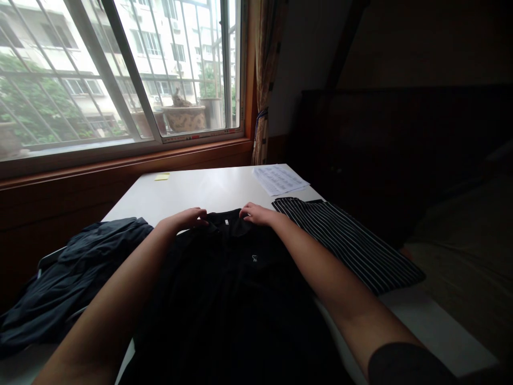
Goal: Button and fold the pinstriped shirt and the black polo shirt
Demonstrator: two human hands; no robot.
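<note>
the black shirt is lying across the white table, looking light, soft and floppy. at its far collar, best for holding, the left hand and right hand are pinching either side.

Dark sleeve ending near right elbow, both forearms bare

Black shirt matt soft cloth; table under it smooth, white, glossy at the far part; right of shirt, striped garment matt cloth; left, dark garment creased cloth; beyond, printed sheets thin paper, window sill brown, wood-look.
</note>
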